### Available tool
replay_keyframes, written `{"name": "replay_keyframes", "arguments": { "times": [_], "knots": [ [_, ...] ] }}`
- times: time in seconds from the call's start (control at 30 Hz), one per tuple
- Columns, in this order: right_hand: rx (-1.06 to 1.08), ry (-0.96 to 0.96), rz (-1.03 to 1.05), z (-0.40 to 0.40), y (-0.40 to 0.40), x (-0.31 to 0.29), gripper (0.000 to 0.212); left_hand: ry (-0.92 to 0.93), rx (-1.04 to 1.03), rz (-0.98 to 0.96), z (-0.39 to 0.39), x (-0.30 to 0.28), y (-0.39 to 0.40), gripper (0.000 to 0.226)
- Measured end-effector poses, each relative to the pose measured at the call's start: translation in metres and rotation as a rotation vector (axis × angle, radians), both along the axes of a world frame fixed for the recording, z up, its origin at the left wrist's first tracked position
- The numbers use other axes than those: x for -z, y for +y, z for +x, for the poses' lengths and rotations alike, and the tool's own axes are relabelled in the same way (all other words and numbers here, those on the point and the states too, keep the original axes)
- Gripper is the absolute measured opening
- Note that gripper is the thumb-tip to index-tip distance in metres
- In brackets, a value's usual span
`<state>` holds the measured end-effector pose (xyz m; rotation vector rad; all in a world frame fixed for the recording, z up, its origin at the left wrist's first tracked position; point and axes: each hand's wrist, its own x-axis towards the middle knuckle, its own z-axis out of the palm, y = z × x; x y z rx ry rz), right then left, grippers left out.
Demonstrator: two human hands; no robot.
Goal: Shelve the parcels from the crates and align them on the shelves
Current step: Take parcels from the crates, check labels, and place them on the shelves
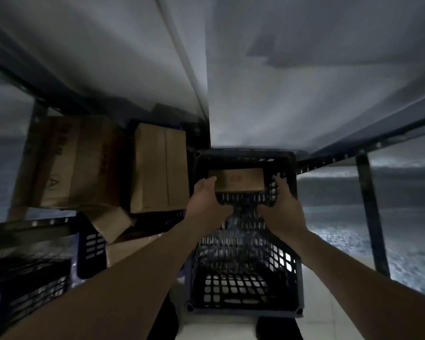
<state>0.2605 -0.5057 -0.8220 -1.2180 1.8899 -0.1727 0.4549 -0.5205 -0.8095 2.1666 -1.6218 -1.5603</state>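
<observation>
Deep inside the crate [243, 241], both hands (left [207, 203], right [284, 204]) reach spread, apparently not yet gripping the parcel [238, 180]; clasp both ends, lift level.

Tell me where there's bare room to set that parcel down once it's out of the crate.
Bare room shows on the pale shelf board above the black crate, right of the seam. The floor right of the crate, by the upright post, is also bare. Left is crowded: the large cartons, the tall carton and the blue crate with boxes.

Open-topped crate [243, 241], lattice walls around one parcel [239, 179], free room above.
</observation>
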Motion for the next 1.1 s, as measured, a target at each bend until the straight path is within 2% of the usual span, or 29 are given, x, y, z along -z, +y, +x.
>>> {"name": "replay_keyframes", "arguments": {
  "times": [0.17, 0.37, 0.4, 0.5, 0.6, 0.7, 0.77, 0.87, 0.93, 1.1],
  "knots": [
    [-0.052, -0.005, -0.042, -0.008, -0.032, 0.085, 0.068, 0.005, -0.012, 0.049, -0.01, 0.092, -0.023, 0.089],
    [-0.061, -0.026, -0.061, -0.009, -0.061, 0.169, 0.046, -0.012, -0.04, 0.017, -0.018, 0.177, -0.042, 0.082],
    [-0.054, -0.034, -0.061, -0.007, -0.064, 0.18, 0.046, -0.02, -0.052, 0.004, -0.019, 0.188, -0.044, 0.081],
    [-0.07, -0.053, -0.054, -0.01, -0.068, 0.222, 0.069, -0.011, -0.143, -0.021, -0.021, 0.215, -0.049, 0.088],
    [-0.031, 0.022, -0.002, -0.008, -0.065, 0.228, 0.062, 0.053, -0.281, 0.013, -0.026, 0.228, -0.052, 0.095],
    [0.06, 0.095, 0.088, -0.011, -0.042, 0.23, 0.059, -0.023, -0.409, 0.141, -0.031, 0.229, -0.034, 0.095],
    [0.065, 0.084, 0.124, -0.01, -0.016, 0.228, 0.07, -0.11, -0.379, 0.244, -0.037, 0.226, -0.006, 0.092],
    [0.138, -0.024, 0.145, -0.006, 0.02, 0.228, 0.086, -0.087, -0.258, 0.362, -0.049, 0.223, 0.035, 0.066],
    [0.147, -0.052, 0.175, -0.003, 0.035, 0.233, 0.078, -0.042, -0.209, 0.409, -0.054, 0.227, 0.052, 0.054],
    [0.288, -0.119, 0.247, -0.003, 0.049, 0.255, 0.073, -0.082, -0.26, 0.314, -0.05, 0.246, 0.058, 0.053]
  ]
}}
